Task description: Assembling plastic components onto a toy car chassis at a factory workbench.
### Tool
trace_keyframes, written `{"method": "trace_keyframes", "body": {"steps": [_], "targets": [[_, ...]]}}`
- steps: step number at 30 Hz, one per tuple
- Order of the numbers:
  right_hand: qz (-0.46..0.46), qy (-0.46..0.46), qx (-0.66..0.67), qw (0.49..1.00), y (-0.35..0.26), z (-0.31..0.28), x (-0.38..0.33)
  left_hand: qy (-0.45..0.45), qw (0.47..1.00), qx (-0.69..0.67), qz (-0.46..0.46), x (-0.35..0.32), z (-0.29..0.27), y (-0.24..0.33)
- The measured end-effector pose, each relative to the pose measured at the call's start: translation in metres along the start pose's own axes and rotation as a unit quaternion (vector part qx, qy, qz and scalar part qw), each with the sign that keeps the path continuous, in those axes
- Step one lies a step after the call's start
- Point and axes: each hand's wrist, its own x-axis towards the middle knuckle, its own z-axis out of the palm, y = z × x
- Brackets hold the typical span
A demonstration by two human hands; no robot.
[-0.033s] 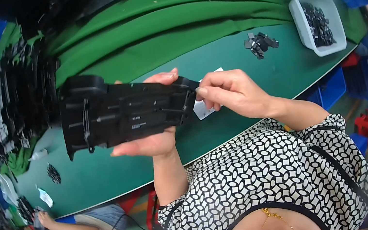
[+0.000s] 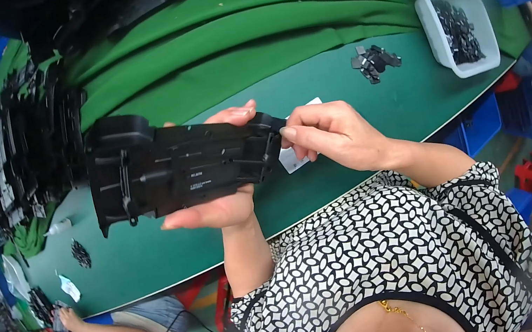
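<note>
Black plastic housing (image 2: 169, 162) seen left of centre in the frame, raised over the green tabletop (image 2: 337, 207), long axis running left to right, broad end at left. We noted the left hand (image 2: 220, 209) wrapped around it from beneath: thumb along the lower edge, fingertips over the upper, a full hold.

Right hand (image 2: 339, 139) worked at the narrow right end, thumb and forefinger close together there. Whether they pinched the housing's edge, gripped a small part or merely pressed, we could not tell; the fingertips hid the contact.

For good handling, we judged that the left palm should brace the housing near its narrow end, so that pressure from 1 thumb would not twist it. Small, straight pushes seemed safer than prying; thin plastic there might crack.

White paper lay partly hidden behind the right fingers. Loose black pieces (image 2: 376, 63) sat at upper right of the frame, near the white bin (image 2: 428, 23).
</note>
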Motion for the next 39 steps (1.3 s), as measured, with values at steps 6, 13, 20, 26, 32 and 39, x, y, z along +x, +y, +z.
{"method": "trace_keyframes", "body": {"steps": [6, 13, 20, 26, 32, 39], "targets": [[0.009, 0.017, -0.006, 1.000, -0.001, 0.007, 0.004, -0.019, 1.000, 0.004, -0.010, 0.001, 0.001, 0.007], [-0.005, 0.026, -0.042, 0.999, 0.002, 0.006, 0.004, -0.022, 1.000, -0.011, -0.013, -0.002, 0.003, 0.006], [-0.030, 0.053, -0.028, 0.998, 0.003, 0.003, -0.002, -0.007, 0.999, -0.027, -0.016, -0.001, 0.015, -0.001], [-0.066, -0.021, -0.047, 0.997, 0.001, -0.001, -0.009, 0.031, 0.995, -0.031, -0.085, 0.000, 0.004, 0.015], [-0.086, 0.204, -0.182, 0.958, 0.020, -0.085, -0.050, 0.033, 0.983, -0.105, -0.148, 0.008, -0.013, 0.018], [-0.113, 0.343, -0.384, 0.850, 0.049, -0.141, -0.052, 0.056, 0.980, -0.077, -0.177, 0.008, -0.016, 0.011]]}}
